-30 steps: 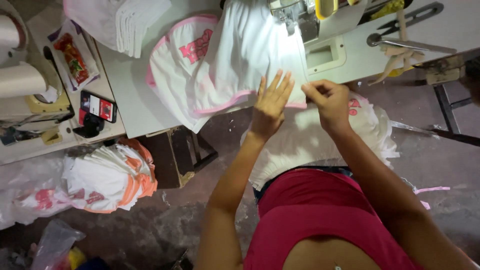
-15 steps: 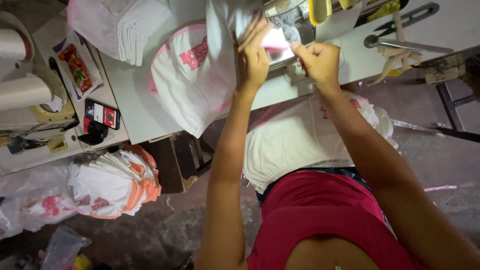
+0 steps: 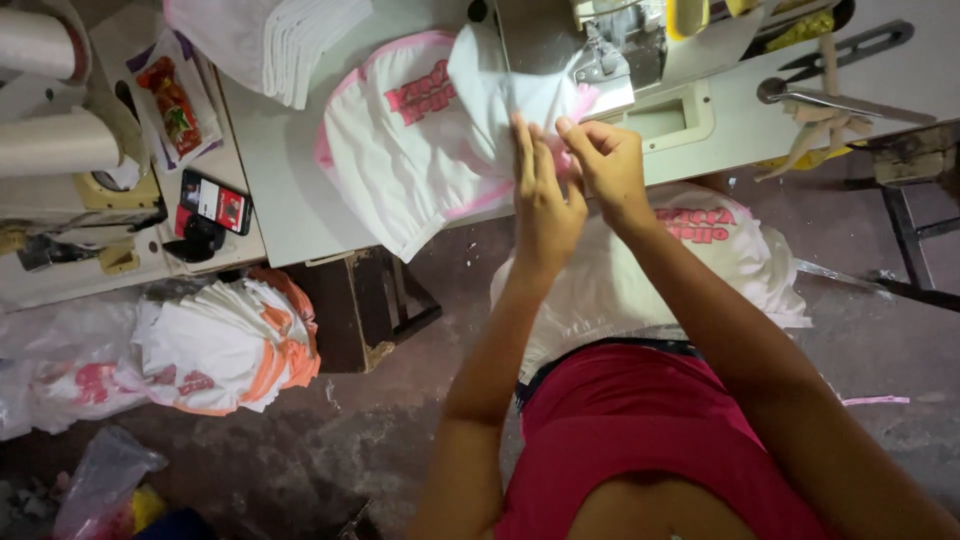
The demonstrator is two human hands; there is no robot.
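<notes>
- Closest to us, a heap of white cloth (image 3: pixel 610 290) sits on our lap, soft and slumped, with pink print showing near its top edge.
- Down to the left on the floor, a fanned bundle of white and orange pieces (image 3: pixel 225 345) rests beside clear plastic bags.
- Now the hands: our left hand (image 3: pixel 545 205) lies flat with its fingers (image 3: pixel 528 150) stretched out and pressed onto the white fabric piece (image 3: pixel 500 95), not curled around it.
- Our right hand (image 3: pixel 605 165) is pinched shut on the same piece, thumb and forefinger nipping its edge just beside the left fingertips.
- We judge this fabric light, limp and easily bunched; it should drape and slide, so the hemmed or pink-trimmed edge looks like the place to take hold, kept taut between both hands.
- The piece lies on the counter (image 3: pixel 280 170), running from under our fingers up to the sewing machine (image 3: pixel 620 45), its far end at the needle area.
- Just left of it, a white pouch with pink trim (image 3: pixel 400 160) overlaps the piece.
- Farther off, a stack of folded white cloth (image 3: pixel 265 40), scissors (image 3: pixel 830 70) to the right, and thread cones (image 3: pixel 50 95) at far left.
</notes>
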